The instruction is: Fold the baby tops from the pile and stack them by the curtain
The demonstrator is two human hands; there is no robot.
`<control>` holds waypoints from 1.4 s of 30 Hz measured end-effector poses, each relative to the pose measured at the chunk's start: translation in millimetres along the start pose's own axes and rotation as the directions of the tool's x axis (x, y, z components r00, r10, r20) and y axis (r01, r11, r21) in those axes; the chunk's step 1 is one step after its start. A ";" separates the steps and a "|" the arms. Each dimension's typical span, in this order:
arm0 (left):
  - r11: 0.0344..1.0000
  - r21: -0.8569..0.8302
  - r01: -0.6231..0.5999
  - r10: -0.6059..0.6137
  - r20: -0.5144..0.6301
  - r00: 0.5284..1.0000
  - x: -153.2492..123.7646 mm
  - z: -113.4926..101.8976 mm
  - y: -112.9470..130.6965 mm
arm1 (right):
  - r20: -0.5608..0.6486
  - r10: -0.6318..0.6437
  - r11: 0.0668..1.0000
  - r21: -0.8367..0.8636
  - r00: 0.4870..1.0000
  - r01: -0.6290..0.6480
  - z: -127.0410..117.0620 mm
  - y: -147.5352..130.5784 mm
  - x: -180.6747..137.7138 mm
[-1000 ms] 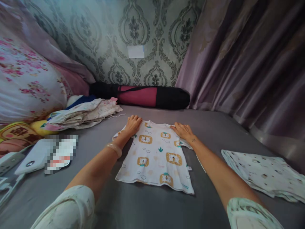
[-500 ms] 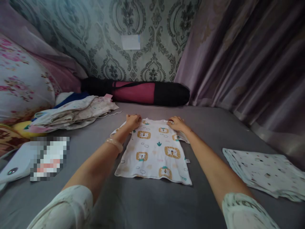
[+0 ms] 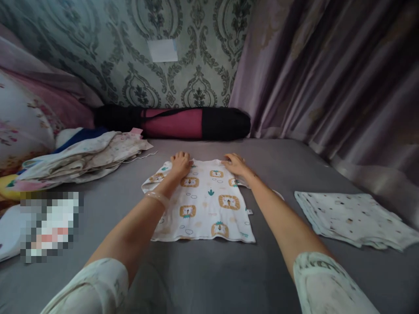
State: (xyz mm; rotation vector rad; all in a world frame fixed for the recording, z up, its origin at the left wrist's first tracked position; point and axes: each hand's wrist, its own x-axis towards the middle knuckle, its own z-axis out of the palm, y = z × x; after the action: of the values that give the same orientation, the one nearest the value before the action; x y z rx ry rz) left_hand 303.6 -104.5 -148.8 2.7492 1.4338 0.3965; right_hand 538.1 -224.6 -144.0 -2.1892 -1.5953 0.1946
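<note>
A small white short-sleeved shirt (image 3: pixel 203 209), printed with orange lion faces and green leaves, lies flat in front of me, its neckline away from me. My left hand (image 3: pixel 181 165) rests at its left shoulder, fingers curled onto the cloth. At the opposite shoulder, beside the neckline, my right hand (image 3: pixel 235 165) pinches the fabric between thumb and fingers. The left sleeve spreads out beyond my left wrist, which wears a pale bangle (image 3: pixel 157 199). My right forearm partly hides the right sleeve.
The shirt lies on a grey sheet (image 3: pixel 203 279). A folded white patterned cloth (image 3: pixel 353 218) is at right, a heap of clothes (image 3: pixel 88 152) at left. Behind are a black and red long bag (image 3: pixel 173 123) and a patterned wall (image 3: pixel 196 87); a purple curtain (image 3: pixel 278 87) hangs at right.
The view has turned slightly right. Both hands stay at the shirt's shoulders; the left sleeve now shows more spread out, and an edge of the right sleeve shows past my forearm.
</note>
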 end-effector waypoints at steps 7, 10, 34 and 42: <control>0.954 -0.145 -0.262 0.268 0.023 0.963 -4.3 -2.3 45.0 | 0.109 0.214 0.968 0.112 0.971 -0.226 -63.3 69.4 -73.1; 0.882 -0.281 -0.378 0.397 0.012 0.918 -4.3 11.3 79.3 | 0.175 0.257 0.955 0.106 0.950 -0.278 -78.2 87.1 -114.1; 0.851 -0.349 -0.393 0.407 -0.036 0.913 -35.5 36.2 150.5 | 0.041 0.073 0.730 -0.682 0.997 -0.025 -113.0 78.8 -147.7; 0.843 -0.360 -0.399 0.411 -0.046 0.910 -34.8 38.9 150.5 | 0.042 0.470 0.809 -0.419 0.882 -0.411 -117.1 119.8 -118.7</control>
State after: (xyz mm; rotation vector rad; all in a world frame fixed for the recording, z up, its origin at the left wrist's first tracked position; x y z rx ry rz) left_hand 414.6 -215.8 -174.4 2.7054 0.6638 0.5557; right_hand 645.0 -395.2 -103.8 -2.9182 -1.2422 0.1767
